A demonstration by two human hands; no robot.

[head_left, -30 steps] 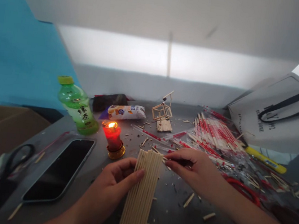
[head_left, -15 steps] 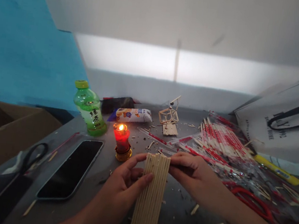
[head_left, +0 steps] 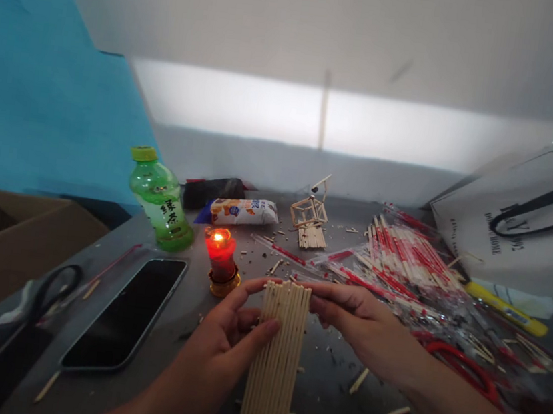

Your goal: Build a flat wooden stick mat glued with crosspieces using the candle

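A flat panel of thin wooden sticks [head_left: 277,368], laid side by side, is tilted up in front of me. My left hand [head_left: 235,336] grips its left edge, thumb across the front face and fingers behind. At the upper right corner, my right hand [head_left: 353,317] is closed with its fingertips pinching the edge; part of what they touch behind the panel is hidden. Small stick ends poke out past the panel's sides near the bottom. Just beyond my left hand burns a red candle [head_left: 220,260] on a gold base.
A green tea bottle [head_left: 161,203], a snack packet [head_left: 240,212] and a phone [head_left: 126,316] lie leftward. Behind stands a small stick model [head_left: 310,214]. Wrapped sticks [head_left: 407,250], red-handled scissors [head_left: 468,368], a yellow cutter [head_left: 506,309] and a paper bag [head_left: 517,216] are rightward.
My right fingers have shifted slightly along the panel's top right corner, the index finger now reaching behind its top edge. The whole view has moved a little; my left hand keeps its grip.
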